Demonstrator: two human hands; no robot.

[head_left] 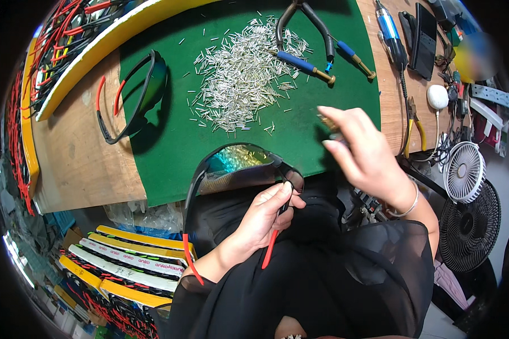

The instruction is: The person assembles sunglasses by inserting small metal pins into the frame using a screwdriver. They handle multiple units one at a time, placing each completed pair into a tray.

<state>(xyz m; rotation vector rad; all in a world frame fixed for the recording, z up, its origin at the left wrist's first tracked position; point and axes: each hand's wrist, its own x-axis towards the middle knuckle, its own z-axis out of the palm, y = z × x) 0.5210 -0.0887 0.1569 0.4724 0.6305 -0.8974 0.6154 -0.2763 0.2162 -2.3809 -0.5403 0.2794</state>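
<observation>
Sunglasses held at the near edge of a worktop, seen from above. The left hand (266,212) grasps the sunglasses (240,159) near the hinge at the right end of the front frame: the thumb presses on the side arm from above, and the other fingers curl beneath it. The mirrored lens lies beyond the fingertips, above and to the left of them, while the 2 red-tipped side arms point back toward the person, 1 emerging below the gripping fingers and 1 hanging to the left of the forearm. The right hand (367,150), well apart from the lens, has its forefinger and thumb extended around a brass-coloured piece (326,121), which it appears to hold; the piece is blurred and largely covered.

On the worktop (90,164), a green mat (350,107) bears a loose heap of metal pins (237,79). At the far side of the heap lie pliers (324,28) with dark handles and 2 blue-handled screwdrivers (300,62) with brass-coloured ends. A second pair of sunglasses (152,87) stands to the left, across the mat's edge, its red-tipped arms over bare wood.
</observation>
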